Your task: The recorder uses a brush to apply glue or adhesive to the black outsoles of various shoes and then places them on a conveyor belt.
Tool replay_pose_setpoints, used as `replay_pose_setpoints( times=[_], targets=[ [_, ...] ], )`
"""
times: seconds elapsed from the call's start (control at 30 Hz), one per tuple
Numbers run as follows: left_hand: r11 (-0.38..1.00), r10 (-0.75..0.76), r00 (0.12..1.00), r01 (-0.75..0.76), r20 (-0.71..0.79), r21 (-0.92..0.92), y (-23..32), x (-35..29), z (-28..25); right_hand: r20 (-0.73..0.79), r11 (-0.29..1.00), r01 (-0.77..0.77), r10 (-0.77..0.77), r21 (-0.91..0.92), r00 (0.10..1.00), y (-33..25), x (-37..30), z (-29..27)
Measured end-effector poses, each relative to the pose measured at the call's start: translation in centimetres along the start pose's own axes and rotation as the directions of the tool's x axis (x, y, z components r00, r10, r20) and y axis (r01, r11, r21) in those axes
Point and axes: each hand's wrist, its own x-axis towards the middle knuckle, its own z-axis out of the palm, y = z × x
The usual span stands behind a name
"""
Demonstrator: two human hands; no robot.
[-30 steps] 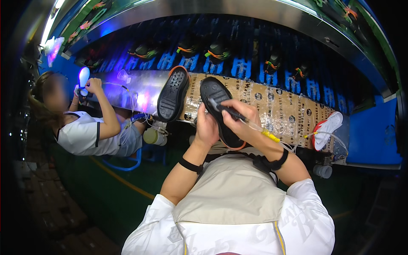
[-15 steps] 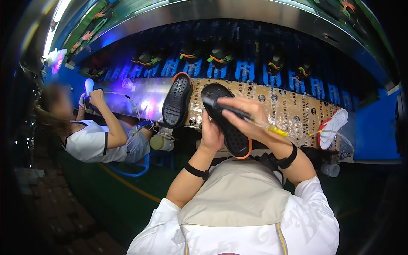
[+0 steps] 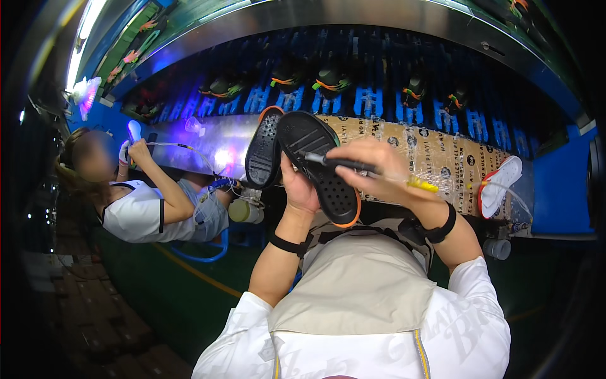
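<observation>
My left hand (image 3: 298, 186) grips a black shoe sole with an orange edge (image 3: 319, 165), held tread up in front of me. My right hand (image 3: 372, 170) holds a slim black tool with a yellow fitting and a clear hose (image 3: 353, 165), its tip resting on the upper part of the sole. A second black sole (image 3: 264, 155) lies just left of the held one on the printed brown conveyor surface (image 3: 435, 161).
A white and red sole (image 3: 499, 184) lies at the right end of the belt. Dark shoes (image 3: 331, 79) sit on blue holders behind. A co-worker in a white shirt (image 3: 142, 208) works at the left with a similar tool. A green floor lies below.
The held sole has stayed in front of me while my right hand kept the tool's tip on it. The co-worker at the left has raised their hands slightly.
</observation>
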Motion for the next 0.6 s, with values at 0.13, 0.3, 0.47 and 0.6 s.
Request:
replay_pose_setpoints(
  times=[0.13,0.3,0.47,0.6],
  targets=[
    [0.993,-0.101,0.981,0.089,0.166,0.082,0.7,0.7,0.0,0.281,0.984,0.093,-0.134,0.155,0.950,-1.7,-0.2,-0.2],
    [0.994,-0.024,0.987,0.008,0.157,0.106,2.0,1.3,1.3,-0.071,0.996,0.027,-0.033,-0.083,0.997,-2.1,-0.8,0.3],
    [0.989,0.071,0.992,-0.084,0.108,0.124,3.6,1.6,2.7,0.205,0.995,0.070,-0.085,0.077,0.975,-3.6,-0.8,-0.6],
    [0.977,0.098,0.972,-0.135,0.214,0.167,4.8,2.2,3.9,0.138,0.993,0.116,-0.111,-0.032,0.984,-3.1,-0.6,-0.8]
  ],
)
